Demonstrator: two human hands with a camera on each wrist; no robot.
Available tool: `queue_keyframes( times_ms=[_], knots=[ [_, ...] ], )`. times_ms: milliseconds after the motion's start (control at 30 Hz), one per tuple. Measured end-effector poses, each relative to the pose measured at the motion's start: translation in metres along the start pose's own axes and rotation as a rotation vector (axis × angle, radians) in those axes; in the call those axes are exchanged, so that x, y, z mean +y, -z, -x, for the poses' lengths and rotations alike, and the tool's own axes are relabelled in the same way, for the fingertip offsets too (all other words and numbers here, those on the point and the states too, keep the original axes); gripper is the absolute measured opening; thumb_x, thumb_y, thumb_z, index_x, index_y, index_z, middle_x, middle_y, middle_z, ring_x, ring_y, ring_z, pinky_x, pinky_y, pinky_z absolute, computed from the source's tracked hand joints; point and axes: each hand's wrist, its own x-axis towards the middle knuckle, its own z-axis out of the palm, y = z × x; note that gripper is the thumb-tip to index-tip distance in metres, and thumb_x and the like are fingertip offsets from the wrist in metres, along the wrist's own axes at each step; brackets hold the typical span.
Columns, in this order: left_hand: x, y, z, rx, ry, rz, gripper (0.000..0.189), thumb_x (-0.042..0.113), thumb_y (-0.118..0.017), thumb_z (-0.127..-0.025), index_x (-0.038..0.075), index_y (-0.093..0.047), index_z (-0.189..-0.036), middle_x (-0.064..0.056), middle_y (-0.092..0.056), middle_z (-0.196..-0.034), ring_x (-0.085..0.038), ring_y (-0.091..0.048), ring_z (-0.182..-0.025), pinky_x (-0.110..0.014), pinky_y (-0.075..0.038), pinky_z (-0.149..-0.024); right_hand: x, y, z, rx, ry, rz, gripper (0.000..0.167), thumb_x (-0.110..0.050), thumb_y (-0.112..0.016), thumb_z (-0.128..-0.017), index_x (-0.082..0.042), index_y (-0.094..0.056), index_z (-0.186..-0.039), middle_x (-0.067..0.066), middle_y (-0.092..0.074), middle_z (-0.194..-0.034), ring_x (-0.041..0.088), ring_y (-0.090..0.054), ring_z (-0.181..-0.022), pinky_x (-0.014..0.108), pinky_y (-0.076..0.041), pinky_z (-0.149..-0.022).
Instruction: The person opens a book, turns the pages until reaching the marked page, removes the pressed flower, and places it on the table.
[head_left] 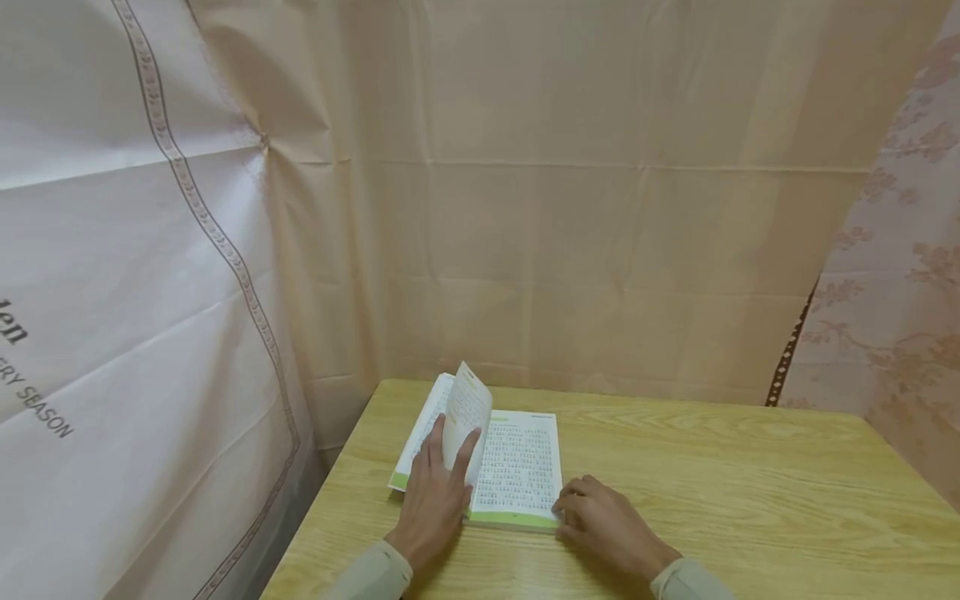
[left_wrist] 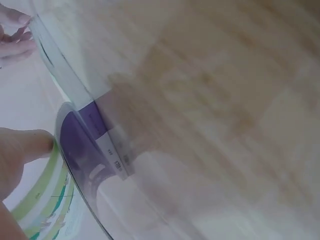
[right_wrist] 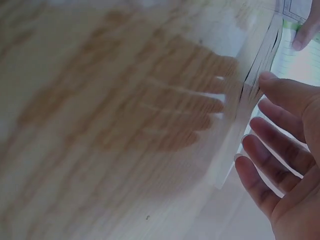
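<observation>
An open book [head_left: 517, 467] with printed pages and green lower margins lies on the table. One or more of its leaves [head_left: 468, 408] stand raised and curved near the middle. My left hand [head_left: 431, 500] lies over the left part, its fingers spread and extended against the raised paper. In the left wrist view the left thumb [left_wrist: 30, 142] touches the book's lower edge, beside a purple cover [left_wrist: 80, 140]. My right hand [head_left: 607, 521] rests at the lower right corner. Its thumb [right_wrist: 280, 87] touches the page edges in the right wrist view, with the other fingers loosely bent.
The wooden table [head_left: 712, 467] has a glossy surface that reflects the hand and book. A beige cloth [head_left: 562, 250] hangs behind it. A pale printed cloth [head_left: 150, 333] hangs on the left, and a flowered one [head_left: 900, 275] on the right.
</observation>
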Motion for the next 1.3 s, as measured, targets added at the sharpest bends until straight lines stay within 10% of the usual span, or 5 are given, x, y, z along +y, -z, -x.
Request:
queue_keyframes(
  times_ms=[167,433,767,1300],
  knots=[
    [-0.001,0.005,-0.004,-0.061,-0.022,-0.115,0.075,0.025,-0.092,-0.067,0.016,-0.061,-0.135,-0.028,-0.034,-0.155,-0.046,-0.036,-0.139,-0.060,-0.037,-0.104,0.002,-0.001,-0.001,0.051,0.104,0.030,0.009,-0.022,-0.078,-0.092,-0.016,-0.082,-0.098,-0.009,-0.070,-0.101,0.008,-0.058,-0.092,0.029,-0.055,-0.079],
    [-0.002,0.010,-0.003,-0.156,-0.046,-0.203,0.031,0.039,-0.084,-0.077,0.010,-0.072,-0.076,-0.007,-0.066,-0.098,-0.037,-0.050,-0.126,-0.056,-0.039,-0.101,0.004,-0.002,-0.003,0.103,0.221,0.057,0.005,-0.015,-0.078,-0.091,-0.019,-0.081,-0.093,-0.012,-0.069,-0.094,0.002,-0.051,-0.084,0.021,-0.050,-0.069],
    [-0.002,0.009,-0.003,-0.320,-0.001,-0.076,0.018,0.028,-0.075,-0.092,0.010,-0.073,-0.087,-0.004,-0.071,-0.096,-0.024,-0.063,-0.097,-0.041,-0.054,-0.082,0.004,-0.003,-0.006,0.130,0.277,0.169,0.004,-0.019,-0.075,-0.094,-0.016,-0.077,-0.093,-0.013,-0.064,-0.092,0.003,-0.044,-0.081,0.020,-0.046,-0.068],
    [0.001,0.008,-0.002,-0.354,-0.012,0.068,0.007,0.019,-0.073,-0.093,0.012,-0.071,-0.093,-0.002,-0.067,-0.102,-0.022,-0.062,-0.101,-0.037,-0.056,-0.079,0.002,-0.007,-0.010,0.267,0.292,0.068,0.015,-0.004,-0.082,-0.080,-0.018,-0.077,-0.079,-0.014,-0.066,-0.084,-0.001,-0.049,-0.078,0.010,-0.044,-0.069]
  ],
)
